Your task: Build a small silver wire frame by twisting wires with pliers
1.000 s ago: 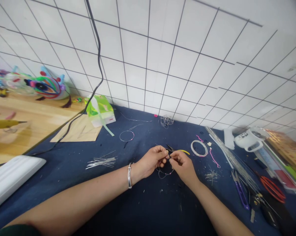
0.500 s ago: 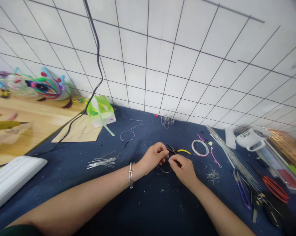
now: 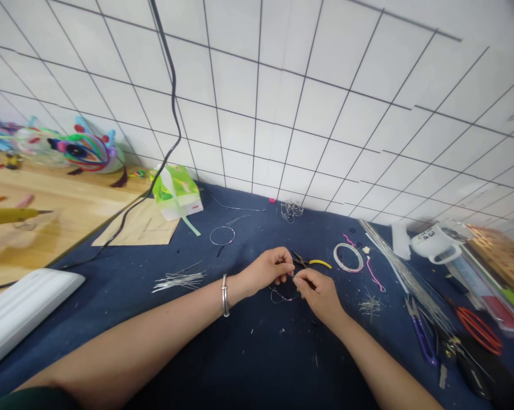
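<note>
Fingertips of my left hand (image 3: 270,271) and my right hand (image 3: 319,291) nearly meet over the dark blue cloth (image 3: 260,353). Both are pinched on a thin wire loop (image 3: 284,298) with small pink beads, which hangs below the fingers; the exact grip points are too small to make out. Just behind the hands lie pliers with a yellow handle (image 3: 320,263). A second beaded loop (image 3: 222,236) rests farther left. To the right is a roll of pale tape or cord (image 3: 348,258).
Cut wires (image 3: 180,280) lie left, a wire tangle (image 3: 291,210) at the back, short wires (image 3: 371,306) right. Purple snips (image 3: 422,336), orange-handled scissors (image 3: 478,328) and a white mug (image 3: 436,244) stand far right. A tissue pack (image 3: 177,193) and white device (image 3: 26,313) are left.
Both hands remain almost in place, with a slight shift of the fingers at the pinch. The view has moved very slightly.
</note>
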Demonstrator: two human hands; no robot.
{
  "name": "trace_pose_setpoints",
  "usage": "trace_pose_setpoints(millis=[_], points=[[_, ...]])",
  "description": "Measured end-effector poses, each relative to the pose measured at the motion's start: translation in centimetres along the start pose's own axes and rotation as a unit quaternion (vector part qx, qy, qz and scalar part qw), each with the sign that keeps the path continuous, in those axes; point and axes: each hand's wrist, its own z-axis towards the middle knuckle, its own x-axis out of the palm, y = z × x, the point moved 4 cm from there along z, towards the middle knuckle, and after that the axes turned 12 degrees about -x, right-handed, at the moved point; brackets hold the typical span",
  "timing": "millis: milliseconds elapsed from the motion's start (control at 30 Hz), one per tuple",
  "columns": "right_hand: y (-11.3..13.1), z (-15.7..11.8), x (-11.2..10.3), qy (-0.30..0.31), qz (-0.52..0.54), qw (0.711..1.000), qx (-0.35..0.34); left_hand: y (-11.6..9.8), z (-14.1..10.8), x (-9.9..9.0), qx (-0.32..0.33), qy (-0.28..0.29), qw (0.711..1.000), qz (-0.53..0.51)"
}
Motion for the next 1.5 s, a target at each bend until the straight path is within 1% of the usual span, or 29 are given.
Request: trace_pose_setpoints(millis=[100,233,300,367,433,500,567,600,667,733,900,1033,1167,1233,1300,1400,1500], points=[[-0.1,-0.1,0.1,0.003,0.015,1.000,0.006,0.4,0.1,-0.1,-0.019,0.018,0.998,-0.057],[0.1,0.1,-0.1,0.014,-0.004,1.000,-0.007,0.8,0.1,-0.1,-0.037,0.021,0.992,-0.118],[0.2,0.3,-0.7,0.018,-0.036,0.999,-0.017,0.8,0.1,-0.2,-0.038,0.019,0.990,-0.134],[0.2,0.5,-1.4,0.026,-0.101,0.994,-0.028,0.6,0.2,-0.5,-0.026,0.009,0.989,-0.144],[0.1,0.6,-2.1,0.051,-0.203,0.977,-0.039,0.3,0.4,-1.0,-0.005,-0.008,0.990,-0.141],[-0.2,0.6,-2.4,0.085,-0.304,0.948,-0.043,0.0,0.5,-1.5,0.017,-0.023,0.991,-0.131],[-0.6,0.5,-2.4,0.116,-0.366,0.922,-0.045,-0.3,0.6,-2.0,0.036,-0.031,0.992,-0.119],[-0.8,0.4,-2.3,0.130,-0.381,0.914,-0.049,-0.5,0.7,-2.2,0.045,-0.032,0.992,-0.113],[-1.1,0.3,-1.9,0.149,-0.394,0.905,-0.062,-0.8,0.7,-2.6,0.061,-0.036,0.992,-0.101],[-1.4,0.3,-1.8,0.151,-0.398,0.902,-0.070,-1.1,0.7,-2.8,0.074,-0.038,0.993,-0.089],[-2.1,0.6,-2.1,0.090,-0.433,0.895,-0.064,-1.6,0.6,-2.8,0.089,-0.020,0.993,-0.081],[-2.4,0.6,-1.5,0.117,-0.439,0.886,-0.090,-1.5,0.6,-2.4,0.083,0.007,0.993,-0.081],[-2.3,0.5,-0.9,0.123,-0.450,0.878,-0.106,-1.4,0.5,-2.2,0.075,0.036,0.993,-0.082],[-2.5,0.6,-0.8,0.116,-0.450,0.880,-0.103,-1.5,0.4,-2.1,0.076,0.054,0.992,-0.090],[-2.9,0.6,-0.9,0.102,-0.433,0.891,-0.088,-1.6,0.4,-2.2,0.077,0.070,0.990,-0.098],[-3.1,0.7,-1.8,0.080,-0.365,0.926,-0.058,-1.7,0.4,-2.4,0.079,0.076,0.989,-0.102],[-2.3,0.7,-2.9,0.076,-0.267,0.960,-0.040,-1.9,0.6,-2.8,0.086,0.062,0.990,-0.090]])
